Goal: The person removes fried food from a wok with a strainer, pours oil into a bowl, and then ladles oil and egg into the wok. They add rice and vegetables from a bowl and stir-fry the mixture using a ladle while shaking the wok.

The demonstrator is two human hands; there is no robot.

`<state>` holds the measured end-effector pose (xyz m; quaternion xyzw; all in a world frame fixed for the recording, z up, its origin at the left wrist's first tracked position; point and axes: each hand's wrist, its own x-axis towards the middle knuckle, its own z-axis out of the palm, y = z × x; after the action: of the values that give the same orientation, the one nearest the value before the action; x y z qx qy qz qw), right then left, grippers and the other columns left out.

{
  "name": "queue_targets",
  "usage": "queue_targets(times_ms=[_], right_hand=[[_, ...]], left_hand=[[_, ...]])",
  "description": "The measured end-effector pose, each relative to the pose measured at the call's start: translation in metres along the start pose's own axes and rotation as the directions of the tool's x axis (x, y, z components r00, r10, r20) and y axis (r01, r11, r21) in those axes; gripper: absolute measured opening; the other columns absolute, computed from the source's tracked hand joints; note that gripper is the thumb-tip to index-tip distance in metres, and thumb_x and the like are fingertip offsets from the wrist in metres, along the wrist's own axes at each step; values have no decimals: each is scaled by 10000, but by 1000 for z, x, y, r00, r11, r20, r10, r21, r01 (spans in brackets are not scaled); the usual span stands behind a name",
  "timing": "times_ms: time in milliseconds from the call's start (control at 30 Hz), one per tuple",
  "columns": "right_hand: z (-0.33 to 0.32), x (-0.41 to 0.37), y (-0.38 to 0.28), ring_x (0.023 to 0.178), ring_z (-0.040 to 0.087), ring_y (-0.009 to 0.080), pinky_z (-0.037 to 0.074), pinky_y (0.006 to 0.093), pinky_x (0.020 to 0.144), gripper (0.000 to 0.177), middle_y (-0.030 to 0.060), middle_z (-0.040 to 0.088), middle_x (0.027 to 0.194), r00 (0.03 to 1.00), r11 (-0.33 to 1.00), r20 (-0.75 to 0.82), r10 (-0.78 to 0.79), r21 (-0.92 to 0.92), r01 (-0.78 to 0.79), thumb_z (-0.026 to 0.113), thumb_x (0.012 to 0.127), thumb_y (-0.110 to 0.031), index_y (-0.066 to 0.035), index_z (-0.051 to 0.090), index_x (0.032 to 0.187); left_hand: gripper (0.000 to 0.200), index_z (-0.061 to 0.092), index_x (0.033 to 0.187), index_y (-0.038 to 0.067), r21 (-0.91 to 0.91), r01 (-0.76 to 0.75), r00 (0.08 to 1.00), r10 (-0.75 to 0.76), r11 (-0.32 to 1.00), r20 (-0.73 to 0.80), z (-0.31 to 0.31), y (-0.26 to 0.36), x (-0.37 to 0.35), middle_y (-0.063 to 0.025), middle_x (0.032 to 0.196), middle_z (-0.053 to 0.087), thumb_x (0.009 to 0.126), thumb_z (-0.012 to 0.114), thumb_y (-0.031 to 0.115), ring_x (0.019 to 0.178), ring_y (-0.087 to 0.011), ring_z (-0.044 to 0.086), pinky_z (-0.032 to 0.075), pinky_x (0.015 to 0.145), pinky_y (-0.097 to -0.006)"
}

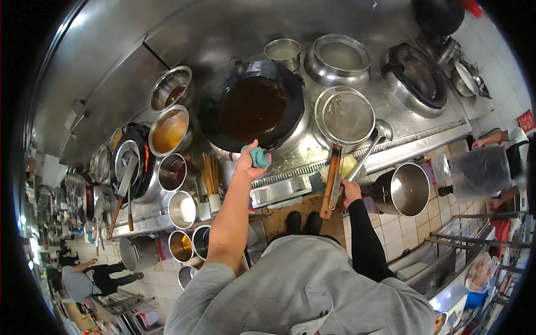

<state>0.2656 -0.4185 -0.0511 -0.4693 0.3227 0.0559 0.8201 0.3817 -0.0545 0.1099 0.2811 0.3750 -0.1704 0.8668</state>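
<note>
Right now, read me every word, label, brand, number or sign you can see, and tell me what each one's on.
No text can be read.
Red square at the right edge: any marks on it are too small and blurred to read.
Wok, ladle and strainer: no lettering that I can make out.
</note>
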Motion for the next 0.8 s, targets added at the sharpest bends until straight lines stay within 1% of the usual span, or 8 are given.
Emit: queue_targets(times_ms=[33, 133, 167, 333, 567, 667, 700, 800], right_hand=[[16, -20, -14, 604, 579, 207, 475, 371, 517, 175, 53, 532, 722, 997, 997, -75, -12, 79, 18, 620, 860, -138, -20, 554, 971], [11, -45, -26, 446, 500, 184, 415, 343, 399, 136, 54, 494, 630, 941, 967, -325, -92, -255, 6, 609, 856, -122, -29, 533, 918], [1, -46, -24, 361, 420, 161, 351, 332, 325, 139, 43, 449, 568, 946, 978, -295, -137, -190, 83, 612, 853, -121, -38, 506, 887], [-56, -98, -22, 358, 412, 140, 339, 307, 313, 162, 25, 462, 585, 924, 930, -282, -260, -331, 161, 641, 860, -106, -46, 507, 929], [-99, -165, -33, 350, 411, 118, 335, 287, 303, 133, 10, 454, 576, 918, 909, -286, -274, -388, 151, 605, 871, -87, -54, 491, 932], [-117, -170, -31, 351, 398, 110, 330, 286, 303, 100, 1, 435, 568, 912, 912, -309, -269, -387, 137, 580, 878, -82, -67, 490, 918], [-121, -169, -32, 351, 394, 108, 329, 286, 303, 91, -2, 428, 565, 910, 910, -317, -266, -393, 129, 574, 880, -81, -71, 490, 916], [-129, -164, -38, 354, 399, 110, 335, 291, 305, 86, 0, 434, 570, 922, 923, -286, -261, -354, 151, 573, 884, -86, -66, 492, 905]], left_hand=[[323, 540, 1059, 41, -3, -3, 1000, 3, 1000, -14, 6, -1, -10, -160, 1044, 542, 848, 709, 217, 872, -327, 583, 549, 766, -421], [218, 553, 949, 87, -62, 39, 997, -42, 997, -62, 16, 0, -19, -106, 979, 550, 831, 713, 178, 852, -301, 571, 544, 755, -434], [210, 557, 964, 75, -48, 34, 999, -35, 998, -32, 12, 1, -15, -123, 998, 551, 845, 689, 185, 853, -309, 575, 548, 736, -430], [145, 567, 924, 64, -43, -54, 995, 57, 998, 80, -24, -7, 43, -127, 951, 568, 867, 604, 192, 808, -316, 588, 548, 647, -420], [102, 531, 754, 114, -108, -224, 975, 221, 969, -36, -10, -42, -22, -67, 689, 518, 845, 570, 143, 615, -250, 523, 505, 586, -406], [47, 541, 831, 136, -145, -258, 956, 274, 955, 102, -21, -50, -36, -38, 760, 547, 855, 581, 133, 672, -232, 548, 515, 654, -419], [118, 526, 732, 125, -165, -276, 957, 286, 947, 43, -18, -51, -45, -64, 690, 522, 835, 580, 145, 619, -261, 526, 500, 616, -424], [91, 548, 780, 129, -186, -296, 955, 290, 937, -63, -13, -48, -68, -50, 707, 540, 857, 582, 162, 632, -254, 533, 505, 642, -420]])
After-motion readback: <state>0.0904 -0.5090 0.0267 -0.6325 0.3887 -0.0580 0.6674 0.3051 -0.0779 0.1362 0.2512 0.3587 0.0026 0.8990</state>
